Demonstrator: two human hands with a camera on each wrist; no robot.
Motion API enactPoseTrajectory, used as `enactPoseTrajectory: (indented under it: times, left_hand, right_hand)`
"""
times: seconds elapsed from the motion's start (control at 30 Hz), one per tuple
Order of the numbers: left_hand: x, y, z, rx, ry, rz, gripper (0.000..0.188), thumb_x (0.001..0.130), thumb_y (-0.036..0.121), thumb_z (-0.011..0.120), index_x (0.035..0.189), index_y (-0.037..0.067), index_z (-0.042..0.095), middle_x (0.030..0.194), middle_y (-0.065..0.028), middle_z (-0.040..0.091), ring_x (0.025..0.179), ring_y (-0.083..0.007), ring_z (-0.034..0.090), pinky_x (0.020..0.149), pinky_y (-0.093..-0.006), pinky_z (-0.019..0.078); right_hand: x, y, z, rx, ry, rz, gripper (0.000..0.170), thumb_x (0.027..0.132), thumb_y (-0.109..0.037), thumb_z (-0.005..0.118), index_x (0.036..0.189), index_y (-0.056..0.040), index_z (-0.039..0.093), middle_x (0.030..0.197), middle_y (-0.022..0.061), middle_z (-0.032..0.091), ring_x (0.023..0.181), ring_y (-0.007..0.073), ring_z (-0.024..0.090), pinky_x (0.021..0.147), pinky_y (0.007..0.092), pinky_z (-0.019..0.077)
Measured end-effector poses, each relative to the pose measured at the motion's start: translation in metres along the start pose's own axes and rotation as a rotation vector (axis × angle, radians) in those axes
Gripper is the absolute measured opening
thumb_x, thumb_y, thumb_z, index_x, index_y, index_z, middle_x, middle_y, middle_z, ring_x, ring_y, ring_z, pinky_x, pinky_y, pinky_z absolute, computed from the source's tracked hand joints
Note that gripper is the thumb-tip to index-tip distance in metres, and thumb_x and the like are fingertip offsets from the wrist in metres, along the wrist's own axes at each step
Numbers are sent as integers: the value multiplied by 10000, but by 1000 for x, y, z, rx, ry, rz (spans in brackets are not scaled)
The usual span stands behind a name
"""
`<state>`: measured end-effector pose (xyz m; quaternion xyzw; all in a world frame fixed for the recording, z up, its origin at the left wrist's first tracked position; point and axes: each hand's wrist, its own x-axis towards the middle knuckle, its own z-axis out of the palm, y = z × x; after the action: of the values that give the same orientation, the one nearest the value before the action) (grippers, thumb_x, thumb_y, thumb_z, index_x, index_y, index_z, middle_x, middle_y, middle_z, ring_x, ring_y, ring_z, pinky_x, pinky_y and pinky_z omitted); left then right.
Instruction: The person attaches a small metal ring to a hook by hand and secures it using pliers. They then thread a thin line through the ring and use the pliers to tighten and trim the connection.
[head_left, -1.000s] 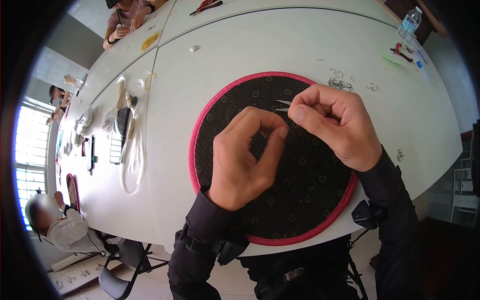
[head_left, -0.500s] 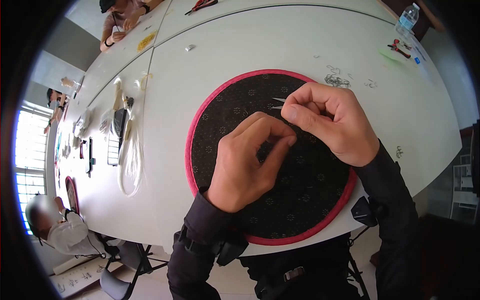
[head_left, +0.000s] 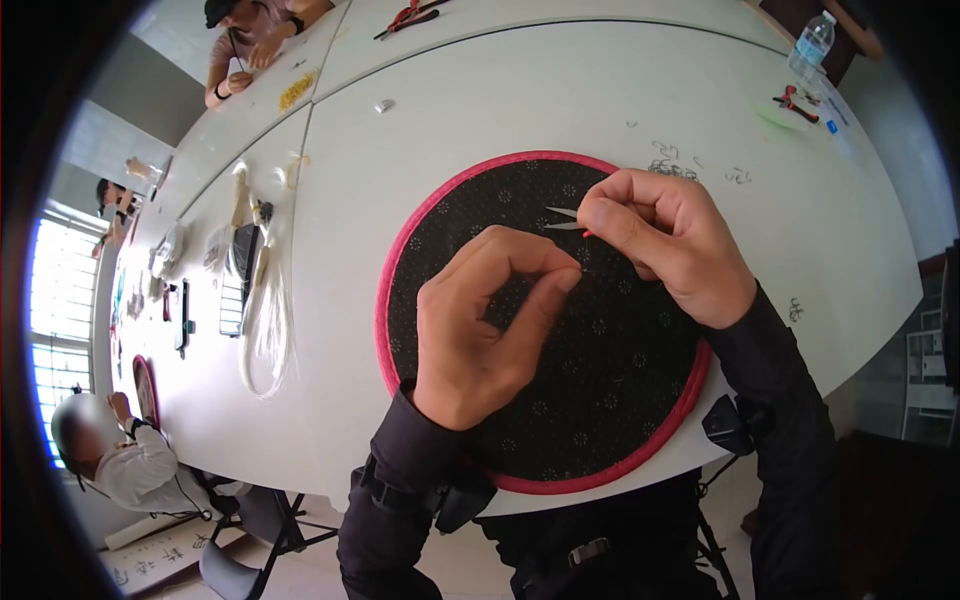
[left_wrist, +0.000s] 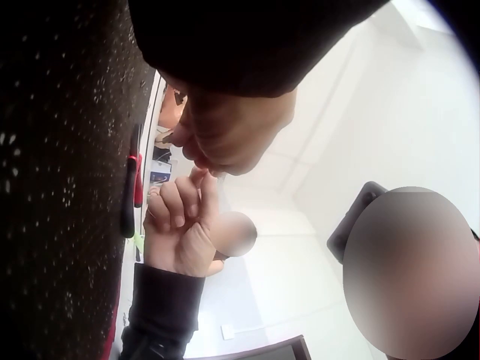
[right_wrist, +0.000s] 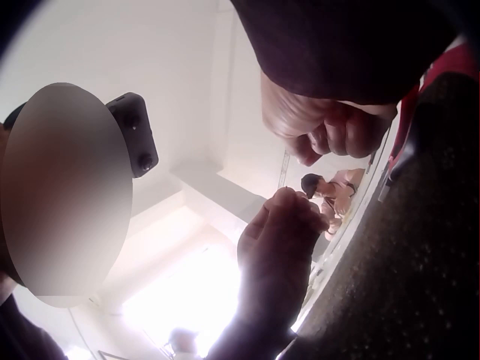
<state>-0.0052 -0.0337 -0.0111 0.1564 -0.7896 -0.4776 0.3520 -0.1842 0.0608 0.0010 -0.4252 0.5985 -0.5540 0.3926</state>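
Over a round dark floral mat with a pink rim, both bare hands work close together. The left hand pinches thumb and forefinger together, with a tiny thin thing at the tips, too small to name. Just to its right, the right hand presses its thumb against a bent forefinger, its other fingers curled in. What it pinches there, I cannot tell. Beneath the right hand lies a tool with two slim pointed silver blades, spread apart. Its red and black handles show on the mat in the left wrist view.
Small dark wire hooks lie scattered beyond the mat. A white strand bundle and a black phone-like thing are at left. Red-handled pliers and a water bottle stand far right. Other people sit around the table.
The left hand has drawn slightly left, widening the gap between the fingertips of both hands. The right hand has shifted a little, so a bit of red handle now shows by the blades.
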Motion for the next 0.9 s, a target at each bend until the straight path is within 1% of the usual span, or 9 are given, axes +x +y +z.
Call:
enactPoseTrajectory:
  times: [0.1, 0.2, 0.3, 0.4, 0.5, 0.6, 0.7, 0.8, 0.9]
  left_hand:
    - [-2, 5, -4, 18, -47, -105, 65, 933, -48, 629, 995, -30, 621, 961, -47, 636, 886, -113, 594, 805, -256, 482]
    - [0, -4, -4, 45, -21, 10, 53, 946, -34, 620, 999, -30, 614, 957, -38, 631, 879, -100, 585, 799, -243, 474]
    - [1, -5, 1, 14, 92, -8, 86, 851, -51, 689, 898, -7, 632, 877, -81, 666, 772, -172, 635, 719, -286, 504]
    - [0, -5, 2, 19, 128, -70, 83, 856, -51, 684, 901, -11, 627, 878, -80, 665, 771, -170, 632, 721, -284, 503]
    - [1, -4, 0, 46, 135, -95, 74, 863, -48, 678, 904, -16, 625, 874, -81, 666, 771, -169, 633, 721, -286, 503]
    - [1, -4, 0, 67, 155, -102, 67, 870, -38, 676, 907, -20, 623, 867, -85, 665, 769, -171, 633, 721, -288, 503]
    - [1, -6, 1, 77, 169, -122, 63, 875, -28, 677, 906, -22, 623, 861, -88, 664, 766, -170, 633, 720, -288, 503]
    - [1, -12, 1, 101, 172, -47, 65, 869, -23, 680, 903, -15, 626, 856, -86, 659, 762, -170, 631, 715, -288, 501]
    - [2, -13, 1, 158, 118, 1, 73, 856, -28, 681, 902, -6, 628, 848, -87, 652, 756, -178, 630, 708, -292, 501]
  right_hand:
    - [-2, -2, -1, 80, -12, -8, 254, 971, -246, 652, 1010, 3, 686, 702, -64, 566, 606, 3, 455, 551, 192, 368]
    - [-3, -7, -8, 133, -115, 50, 254, 965, -243, 648, 1019, 3, 682, 723, -50, 594, 647, 6, 496, 569, 188, 391]
    - [-5, -16, -4, 69, -115, 100, 253, 955, -240, 654, 1016, 4, 680, 728, -45, 596, 651, 4, 501, 565, 185, 386]
    - [-2, -1, -4, -2, -109, -52, 259, 949, -244, 662, 1002, 10, 680, 710, -48, 582, 637, 3, 495, 550, 180, 371]
    - [-4, -4, -4, -113, -69, -49, 244, 942, -226, 674, 990, 13, 681, 665, -66, 546, 597, -1, 462, 536, 184, 352]
    - [-4, -5, -2, -99, -59, -18, 211, 930, -199, 688, 960, 10, 688, 599, -89, 467, 553, -3, 397, 514, 207, 324]
    - [-7, -13, 0, -168, -71, 5, 178, 919, -177, 700, 931, 0, 693, 562, -97, 389, 521, 2, 328, 494, 229, 292]
    - [-9, -17, 1, -241, -86, -19, 173, 915, -173, 705, 903, -1, 692, 552, -91, 347, 513, 11, 302, 487, 236, 277]
    - [-9, -13, 3, -225, -39, -66, 171, 921, -169, 698, 915, 1, 685, 548, -82, 359, 511, 15, 316, 489, 234, 284]
